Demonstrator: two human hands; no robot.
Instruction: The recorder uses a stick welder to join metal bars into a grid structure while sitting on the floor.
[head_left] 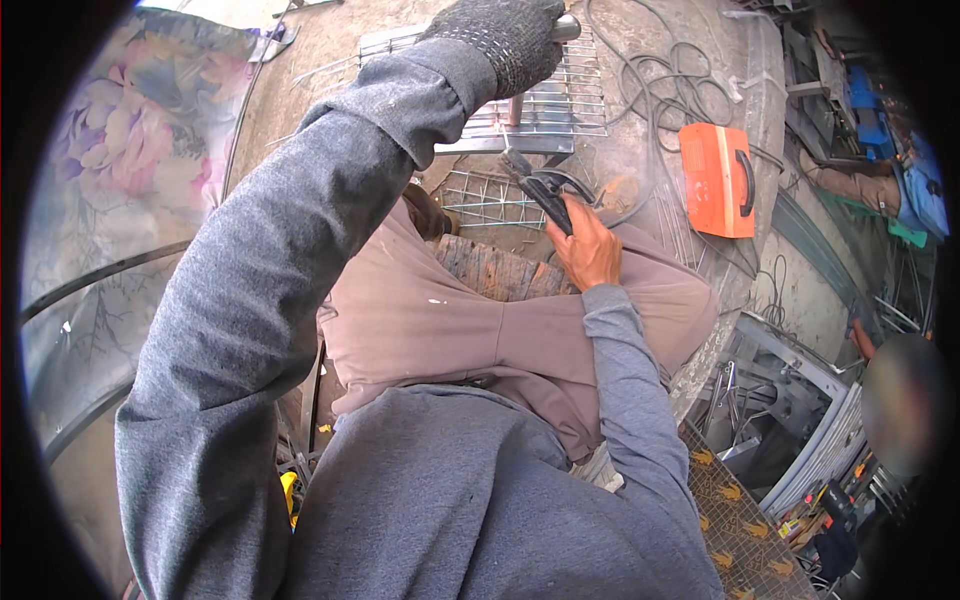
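My right hand [590, 247], bare, is closed round the black handle of a welding electrode holder [540, 188]. A thin electrode in its jaw points up to the near edge of a wire rack [582, 85], where there is a pinkish glow. My left hand [500, 45], in a dark knitted glove, is closed above the rack on a metal piece with a rounded grey end [567, 28]; its kind I cannot make out. Under that glove a short reddish-brown rod [515, 110] stands on the rack; whether it is part of the held piece is hidden.
An orange box with a black handle [716, 180], like a welding machine, stands at the right beside coiled cables [672, 85]. A second wire grid [495, 198] lies below the rack. Floral cloth [130, 130] hangs at the left. Metal frames and another person [900, 400] are at the far right.
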